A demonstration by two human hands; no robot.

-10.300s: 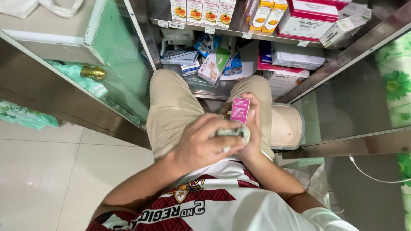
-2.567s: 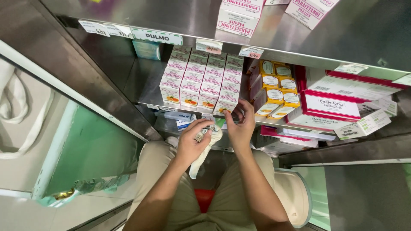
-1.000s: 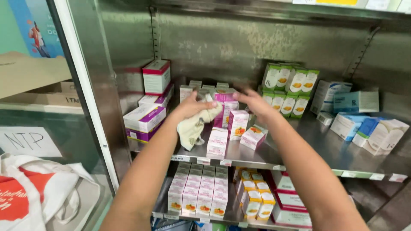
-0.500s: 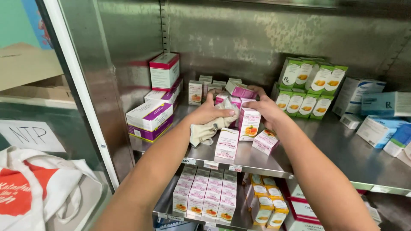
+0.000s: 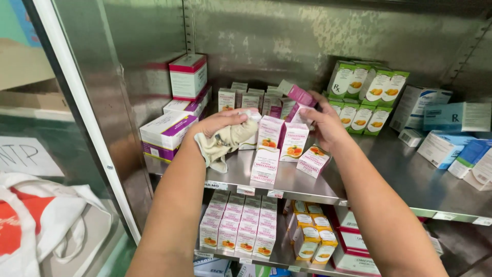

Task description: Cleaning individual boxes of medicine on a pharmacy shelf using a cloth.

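Right hand [image 5: 328,125], centre frame, pinches a pink-topped box [image 5: 297,95] tilted, long axis running upper left to lower right, above the standing pink boxes [image 5: 282,138]. Left hand [image 5: 218,125] sits just left, fingers closed around a beige cloth [image 5: 225,141], touching the row's left end on the steel shelf [image 5: 389,179].

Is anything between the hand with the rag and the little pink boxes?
Nothing visible. The left hand presses its beige rag right beside the standing pink-and-white boxes, with no gap showing on the shelf.
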